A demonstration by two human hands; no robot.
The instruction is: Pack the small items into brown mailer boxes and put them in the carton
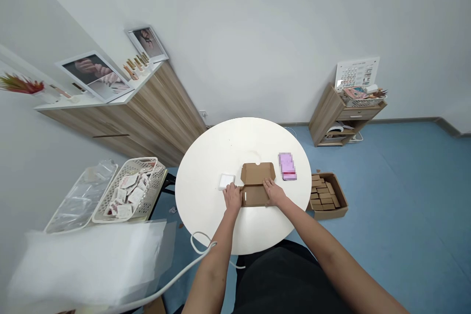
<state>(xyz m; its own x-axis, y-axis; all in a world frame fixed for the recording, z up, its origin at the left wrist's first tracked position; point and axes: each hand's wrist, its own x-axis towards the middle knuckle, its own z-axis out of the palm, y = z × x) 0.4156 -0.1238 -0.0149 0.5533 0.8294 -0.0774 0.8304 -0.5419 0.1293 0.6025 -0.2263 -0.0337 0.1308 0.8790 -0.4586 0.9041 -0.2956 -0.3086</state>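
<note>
A flat brown cardboard box (255,181) lies near the front of a round white desk (217,152), its lid folded open and away from the person. The right grip (274,192) is open, with the fingers spread flat on the near panel of the box. The left grip (232,197) is placed against the left end of the box; whether it is closed on the card cannot be told. A small white pad (226,181) is seen just beside the left grip, and a pink packet (287,166) lies to the right of the box. A carton of small brown boxes (333,213) is set on the blue floor (386,196). The box is judged light and stiff, yet easily creased, its smooth card liable to slip; it is best taken by the side walls, not the lid.
</note>
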